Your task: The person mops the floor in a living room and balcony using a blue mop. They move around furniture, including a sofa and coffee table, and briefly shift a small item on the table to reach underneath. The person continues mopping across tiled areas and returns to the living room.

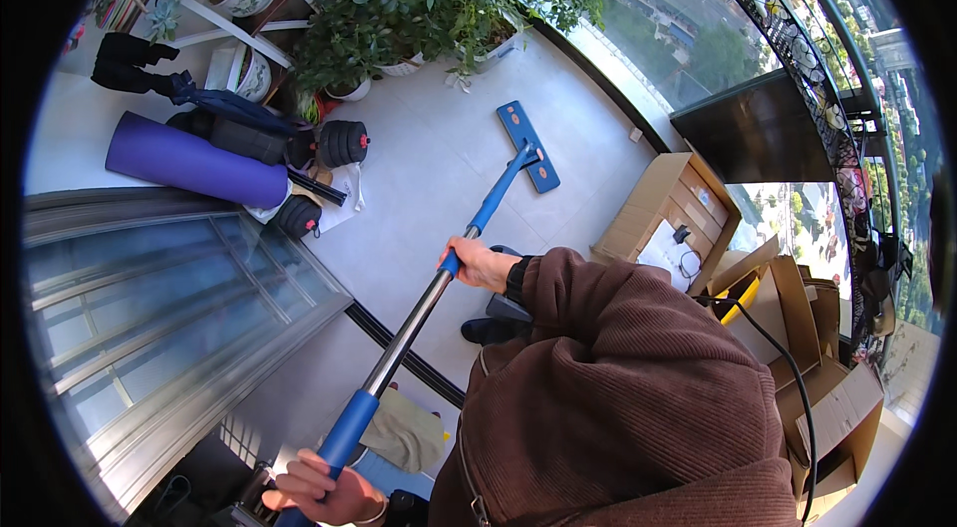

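A flat mop's blue head [528, 147] lies on the light tiled floor, its steel and blue handle [407, 329] slanting down to the lower left. My right hand [471, 261] is closed around the handle at a blue collar, partway up. My left hand [329, 489] holds the thick blue grip near the handle's upper end, at the bottom of the view; the grip's end is cut off by the picture's edge. A brown corduroy jacket [620, 385] covers my arms and body. A dark shoe [490, 331] shows beside it.
Potted plants [374, 33] and a plant shelf [202, 15] stand at the top. A purple rolled mat [196, 159] and dumbbells [344, 143] lie left, by a sliding glass door [172, 288]. Cardboard boxes [650, 190] and a black cable [792, 370] are at right, near the windows [643, 18].
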Demonstrator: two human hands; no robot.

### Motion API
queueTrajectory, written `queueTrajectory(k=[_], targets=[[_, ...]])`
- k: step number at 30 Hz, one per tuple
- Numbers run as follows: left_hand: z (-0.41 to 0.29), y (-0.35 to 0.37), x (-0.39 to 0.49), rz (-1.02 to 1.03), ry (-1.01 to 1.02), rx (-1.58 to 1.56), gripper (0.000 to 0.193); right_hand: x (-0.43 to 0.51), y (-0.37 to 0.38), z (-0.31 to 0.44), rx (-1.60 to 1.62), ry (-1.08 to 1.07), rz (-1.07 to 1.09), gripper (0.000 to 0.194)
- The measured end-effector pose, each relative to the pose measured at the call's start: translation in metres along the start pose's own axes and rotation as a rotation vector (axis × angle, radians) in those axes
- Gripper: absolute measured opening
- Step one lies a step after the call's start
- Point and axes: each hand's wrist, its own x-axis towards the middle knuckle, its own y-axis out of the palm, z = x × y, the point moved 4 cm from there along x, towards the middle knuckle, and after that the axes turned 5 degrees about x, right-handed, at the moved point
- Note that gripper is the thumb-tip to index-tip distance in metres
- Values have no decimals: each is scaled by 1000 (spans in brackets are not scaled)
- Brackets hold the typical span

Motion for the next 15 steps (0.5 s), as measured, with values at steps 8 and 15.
queueTrajectory(k=[8, 15], targets=[[101, 26, -64, 122, -464, 82, 27, 75, -66, 121, 13, -209, -251, 10], [-24, -25, -4, -145, 137, -299, 22, -36, -17, 8, 123, 20, 101, 6]])
